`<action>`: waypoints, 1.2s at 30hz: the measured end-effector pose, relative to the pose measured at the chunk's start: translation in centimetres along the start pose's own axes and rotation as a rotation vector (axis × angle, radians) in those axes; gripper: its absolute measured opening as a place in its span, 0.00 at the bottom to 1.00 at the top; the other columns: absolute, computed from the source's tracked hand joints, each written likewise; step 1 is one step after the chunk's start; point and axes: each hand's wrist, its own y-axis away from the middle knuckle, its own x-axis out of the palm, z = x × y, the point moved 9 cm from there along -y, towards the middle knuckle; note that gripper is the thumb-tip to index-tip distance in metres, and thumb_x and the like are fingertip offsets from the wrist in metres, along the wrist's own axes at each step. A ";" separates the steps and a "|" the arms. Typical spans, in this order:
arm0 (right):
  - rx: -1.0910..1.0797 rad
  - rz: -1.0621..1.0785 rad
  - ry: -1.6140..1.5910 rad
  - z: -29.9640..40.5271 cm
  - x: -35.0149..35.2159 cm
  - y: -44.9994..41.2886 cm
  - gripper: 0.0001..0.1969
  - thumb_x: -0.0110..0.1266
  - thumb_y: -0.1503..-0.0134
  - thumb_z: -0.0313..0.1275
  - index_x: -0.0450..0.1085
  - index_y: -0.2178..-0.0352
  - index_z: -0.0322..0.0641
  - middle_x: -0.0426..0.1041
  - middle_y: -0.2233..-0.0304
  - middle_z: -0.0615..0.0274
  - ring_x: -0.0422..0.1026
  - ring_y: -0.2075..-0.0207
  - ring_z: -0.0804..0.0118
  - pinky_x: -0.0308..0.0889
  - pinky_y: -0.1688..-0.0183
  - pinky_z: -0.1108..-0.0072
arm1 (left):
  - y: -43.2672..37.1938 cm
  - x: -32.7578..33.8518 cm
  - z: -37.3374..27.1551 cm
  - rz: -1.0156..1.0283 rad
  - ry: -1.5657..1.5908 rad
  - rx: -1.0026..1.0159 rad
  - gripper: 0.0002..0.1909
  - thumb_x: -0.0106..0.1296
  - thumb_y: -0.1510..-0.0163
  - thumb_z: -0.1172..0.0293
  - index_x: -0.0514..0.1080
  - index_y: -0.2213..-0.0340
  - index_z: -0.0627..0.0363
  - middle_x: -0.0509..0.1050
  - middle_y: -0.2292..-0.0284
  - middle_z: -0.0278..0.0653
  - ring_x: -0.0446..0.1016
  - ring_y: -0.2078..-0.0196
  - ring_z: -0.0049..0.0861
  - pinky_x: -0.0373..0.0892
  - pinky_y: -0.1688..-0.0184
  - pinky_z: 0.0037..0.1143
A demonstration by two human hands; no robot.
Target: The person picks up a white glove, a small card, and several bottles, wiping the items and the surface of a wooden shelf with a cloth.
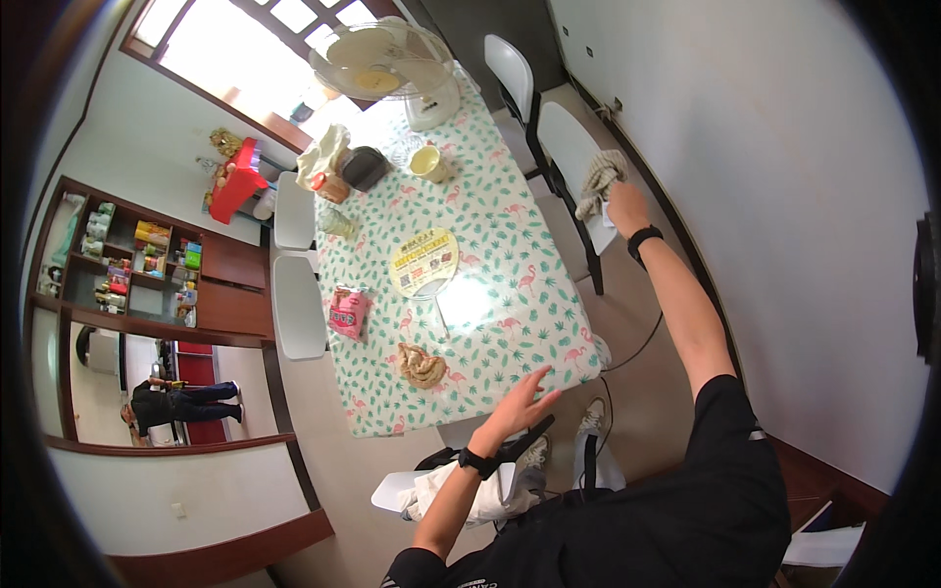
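My right hand (627,209) is reached out to the right, gripping a crumpled, striped beige-grey cloth (604,176). The cloth rests against the top of a white chair back (567,140); whether it presses firmly on it I cannot tell. With fingers apart and nothing in it, my left hand (518,406) is at the near right corner of the table (485,375), which wears a flamingo-and-leaf print cover. Closest to that hand on the table is a tan, bunched-up cloth-like item (421,366). Beyond it lies a yellow printed hand fan (425,264) with a white handle.
A pink snack packet (348,314), a red-lidded jar (329,187), a yellow cup (428,163) and an electric fan (434,103) are on the table. White chairs (298,307) line its left side. A cable (636,356) trails near my feet. Another person (176,404) stands beyond an opening at left.
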 end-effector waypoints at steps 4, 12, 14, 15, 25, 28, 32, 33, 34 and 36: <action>0.001 0.028 0.123 1.4 -0.7 0.4 0.06 0.51 0.50 0.23 0.74 0.75 0.32 0.75 0.72 0.43 0.76 0.67 0.46 0.72 0.64 0.63 | 3.3 1.3 1.6 0.014 0.093 0.014 0.31 0.50 0.39 0.56 0.58 0.41 0.60 0.67 0.50 0.55 0.72 0.51 0.41 0.68 0.50 0.31; -0.183 -0.008 0.034 2.9 -1.8 1.1 0.06 0.53 0.52 0.26 0.73 0.75 0.34 0.75 0.71 0.45 0.75 0.66 0.44 0.69 0.63 0.61 | 11.0 3.0 4.0 0.017 0.320 0.001 0.29 0.51 0.39 0.60 0.59 0.42 0.59 0.66 0.49 0.47 0.72 0.51 0.33 0.68 0.50 0.28; -0.057 0.067 -0.150 2.6 -1.9 1.9 0.07 0.55 0.53 0.28 0.75 0.74 0.34 0.76 0.72 0.45 0.76 0.68 0.45 0.70 0.64 0.63 | 13.2 2.2 3.5 -0.019 0.328 -0.004 0.29 0.51 0.39 0.60 0.59 0.42 0.59 0.66 0.48 0.47 0.72 0.50 0.32 0.68 0.50 0.28; -0.077 0.075 -0.140 3.4 -2.8 2.6 0.07 0.55 0.53 0.28 0.75 0.74 0.34 0.76 0.72 0.45 0.76 0.68 0.45 0.70 0.64 0.63 | 14.0 1.5 2.9 -0.042 0.318 0.000 0.29 0.51 0.39 0.60 0.59 0.42 0.59 0.66 0.48 0.47 0.71 0.50 0.32 0.68 0.50 0.27; 0.074 0.031 -1.248 15.9 -19.5 26.4 0.06 0.57 0.45 0.23 0.76 0.67 0.29 0.72 0.74 0.70 0.66 0.71 0.80 0.61 0.67 0.85 | 21.2 -3.1 -0.5 -0.193 0.274 0.205 0.38 0.56 0.43 0.65 0.49 0.37 0.54 0.64 0.46 0.49 0.69 0.47 0.36 0.67 0.48 0.30; -0.034 0.013 -1.315 20.7 -21.6 33.4 0.04 0.56 0.46 0.19 0.74 0.68 0.29 0.73 0.72 0.66 0.67 0.70 0.76 0.62 0.65 0.85 | 23.5 -4.6 -0.5 -0.221 0.302 0.346 0.42 0.57 0.44 0.70 0.45 0.36 0.55 0.59 0.41 0.48 0.64 0.42 0.36 0.62 0.41 0.31; -0.098 0.118 -1.386 30.4 -21.8 43.0 0.03 0.57 0.46 0.20 0.73 0.69 0.29 0.72 0.70 0.61 0.69 0.68 0.73 0.63 0.63 0.84 | 29.8 -9.5 0.5 -0.440 0.266 0.599 0.51 0.65 0.53 0.66 0.44 0.35 0.55 0.52 0.38 0.54 0.56 0.37 0.45 0.58 0.39 0.34; -0.122 0.187 -1.423 33.1 -21.5 45.1 0.04 0.58 0.45 0.22 0.73 0.69 0.30 0.71 0.71 0.61 0.69 0.68 0.72 0.63 0.63 0.83 | 31.8 -10.8 0.3 -0.508 0.224 0.657 0.54 0.67 0.55 0.64 0.44 0.35 0.55 0.48 0.37 0.55 0.52 0.35 0.47 0.56 0.38 0.36; -0.123 0.165 -1.441 35.0 -21.7 46.6 0.05 0.59 0.46 0.24 0.73 0.71 0.30 0.70 0.72 0.61 0.68 0.69 0.70 0.63 0.63 0.82 | 32.7 -11.3 0.3 -0.465 0.200 0.679 0.58 0.70 0.60 0.60 0.44 0.35 0.54 0.43 0.35 0.55 0.47 0.34 0.51 0.54 0.37 0.38; -0.237 0.227 -1.595 39.2 -21.5 49.3 0.08 0.61 0.47 0.28 0.73 0.72 0.32 0.71 0.73 0.59 0.69 0.71 0.65 0.65 0.62 0.75 | 34.4 -11.7 0.9 -0.401 0.178 0.727 0.57 0.70 0.59 0.61 0.44 0.35 0.52 0.44 0.35 0.54 0.49 0.34 0.50 0.54 0.37 0.38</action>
